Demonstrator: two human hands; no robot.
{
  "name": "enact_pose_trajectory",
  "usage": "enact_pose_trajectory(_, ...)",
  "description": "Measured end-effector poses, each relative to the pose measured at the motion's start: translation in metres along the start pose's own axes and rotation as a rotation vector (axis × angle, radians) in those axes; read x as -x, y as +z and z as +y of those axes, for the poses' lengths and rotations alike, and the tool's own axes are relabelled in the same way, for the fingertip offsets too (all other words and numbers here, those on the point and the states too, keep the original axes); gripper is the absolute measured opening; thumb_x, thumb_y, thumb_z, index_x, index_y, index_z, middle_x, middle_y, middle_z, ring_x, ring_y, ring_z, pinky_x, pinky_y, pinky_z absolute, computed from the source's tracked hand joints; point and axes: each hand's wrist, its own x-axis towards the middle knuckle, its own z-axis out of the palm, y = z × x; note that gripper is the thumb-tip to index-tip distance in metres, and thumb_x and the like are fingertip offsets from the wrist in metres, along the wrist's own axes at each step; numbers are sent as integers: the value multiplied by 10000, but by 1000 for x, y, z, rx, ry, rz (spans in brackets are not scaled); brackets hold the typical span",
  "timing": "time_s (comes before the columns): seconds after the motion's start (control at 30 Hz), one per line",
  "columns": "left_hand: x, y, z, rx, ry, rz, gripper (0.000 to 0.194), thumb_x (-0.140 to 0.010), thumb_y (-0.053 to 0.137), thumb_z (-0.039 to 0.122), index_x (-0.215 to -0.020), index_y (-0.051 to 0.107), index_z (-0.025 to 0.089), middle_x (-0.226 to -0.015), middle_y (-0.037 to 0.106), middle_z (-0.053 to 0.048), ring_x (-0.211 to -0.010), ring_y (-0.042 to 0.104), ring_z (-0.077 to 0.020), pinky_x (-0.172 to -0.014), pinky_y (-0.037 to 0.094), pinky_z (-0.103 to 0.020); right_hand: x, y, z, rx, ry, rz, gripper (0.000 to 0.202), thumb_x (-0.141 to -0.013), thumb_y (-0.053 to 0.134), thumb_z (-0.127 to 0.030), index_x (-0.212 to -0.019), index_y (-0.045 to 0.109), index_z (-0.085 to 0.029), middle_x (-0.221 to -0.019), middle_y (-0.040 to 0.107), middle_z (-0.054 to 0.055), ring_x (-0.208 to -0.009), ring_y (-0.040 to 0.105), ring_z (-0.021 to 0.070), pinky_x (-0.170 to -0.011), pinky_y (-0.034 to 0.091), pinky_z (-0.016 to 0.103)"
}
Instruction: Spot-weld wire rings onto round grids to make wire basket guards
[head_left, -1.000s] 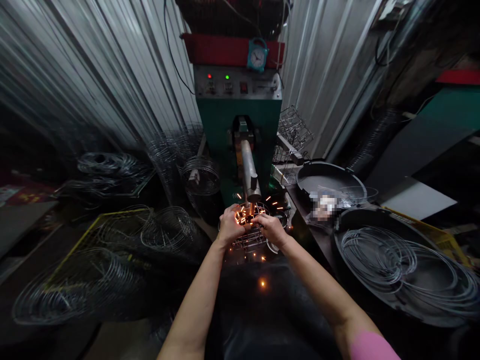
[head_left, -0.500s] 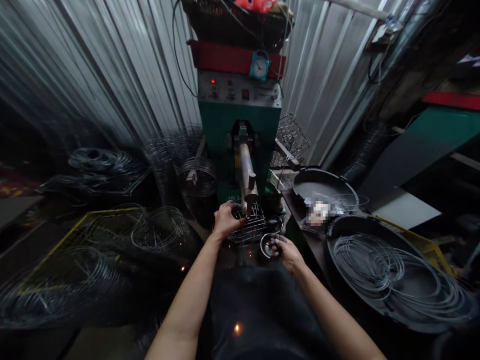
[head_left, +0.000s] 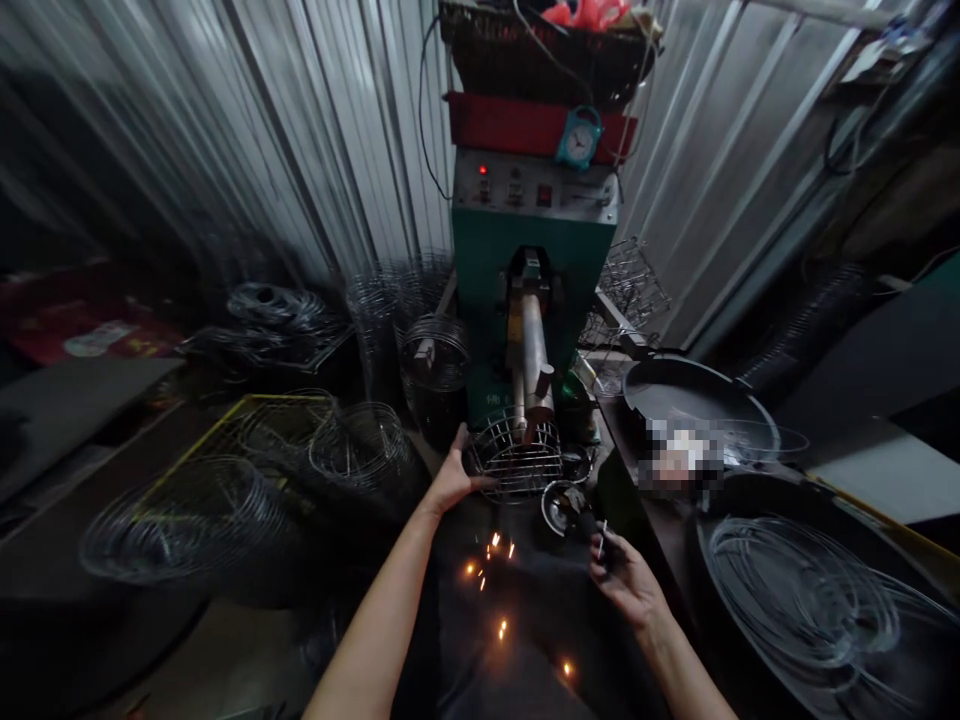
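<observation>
A round wire basket (head_left: 521, 478) with a grid of thin rods sits under the arm of a green machine (head_left: 484, 275). My left hand (head_left: 448, 484) holds it by its left side, thumb and fingers around the edge. The metal electrode arm (head_left: 534, 345) reaches down into the basket. To the right, my right hand (head_left: 628, 582) is closed in a pinch on a short thin metal rod (head_left: 603, 540), apart from the basket. Close by it is a small round metal dish (head_left: 553, 512) with dark contents. Orange sparks (head_left: 495, 545) scatter below the basket.
Stacks of wire rings (head_left: 360, 445) and a yellow-edged mesh tray (head_left: 195, 440) stand on the left. On the right are a round pan (head_left: 750, 400) and a larger pan (head_left: 712, 580) with wire hoops. A blue clock (head_left: 579, 138) hangs on the machine.
The view has swung left. My right hand has moved away from the small dish, toward me and right. My left hand has shifted to the basket's left side, and more sparks show.
</observation>
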Motion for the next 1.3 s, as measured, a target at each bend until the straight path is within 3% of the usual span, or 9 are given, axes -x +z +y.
enact_pose_trajectory(0.07,5,8,-18,121,-60,27,1198,-480,836,341,-1429,117,206,-1407,348,-188,-1305,344,-283,-1014,368,-419,2,-5,11,171,-132,102,181,-645,688,-322,-788,649,-217,-592,574,-4,-411,454,107,-345,354,217)
enact_pose_trajectory(0.13,7,16,-26,214,-66,58,1106,-544,808,301,-1420,137,229,-1407,352,-177,-1303,351,-265,-994,394,-409,5,-10,23,430,-295,161,201,-649,689,-342,-818,680,-232,-643,614,20,-494,530,150,-415,427,262)
enact_pose_trajectory(0.23,12,17,-23,226,-46,100,987,-622,753,279,-1410,161,237,-1384,381,-159,-1235,446,-245,-960,431,-391,11,-21,38,812,-493,51,124,-670,660,-341,-753,704,-260,-779,674,65,-749,627,247,-667,507,369)
enact_pose_trajectory(0.37,42,2,-5,22,95,99,967,-582,756,269,-1388,226,202,-1347,407,-138,-1203,469,-249,-982,410,-392,21,-20,28,1057,-550,-71,139,-722,585,-325,-768,702,-265,-792,685,68,-768,642,256,-709,502,388)
enact_pose_trajectory(0.57,92,8,41,-452,295,52,717,-467,751,164,-1138,500,196,-1294,459,-107,-1220,416,-293,-1036,321,-460,39,51,-29,1223,-519,-315,203,-714,603,-247,-907,659,-220,-856,691,39,-803,636,205,-726,476,305)
enact_pose_trajectory(0.73,99,24,67,-696,293,-54,557,-455,780,226,-984,607,217,-1305,456,-110,-1195,423,-324,-990,332,-472,32,97,-44,1377,-495,-250,233,-612,637,-127,-830,588,-189,-690,621,-18,-649,576,147,-561,403,219)
enact_pose_trajectory(1.0,98,28,72,-696,346,-65,623,-469,783,233,-1072,628,262,-1308,435,-95,-1183,424,-317,-985,339,-464,30,113,-10,1177,-743,10,58,-713,565,-176,-760,570,-210,-688,622,-10,-644,575,146,-599,428,235)
enact_pose_trajectory(1.1,97,29,73,-691,356,-68,627,-467,773,216,-1077,632,248,-1305,429,-105,-1182,424,-325,-985,337,-466,31,111,-3,1114,-758,-63,126,-720,538,-135,-788,616,-205,-739,664,4,-699,620,158,-661,467,253)
enact_pose_trajectory(1.3,94,27,72,-659,333,-88,601,-472,764,219,-1058,639,261,-1305,440,-82,-1188,424,-324,-991,336,-475,28,98,-17,1221,-758,-391,243,-792,496,-113,-937,673,-195,-900,697,43,-839,645,170,-760,496,284)
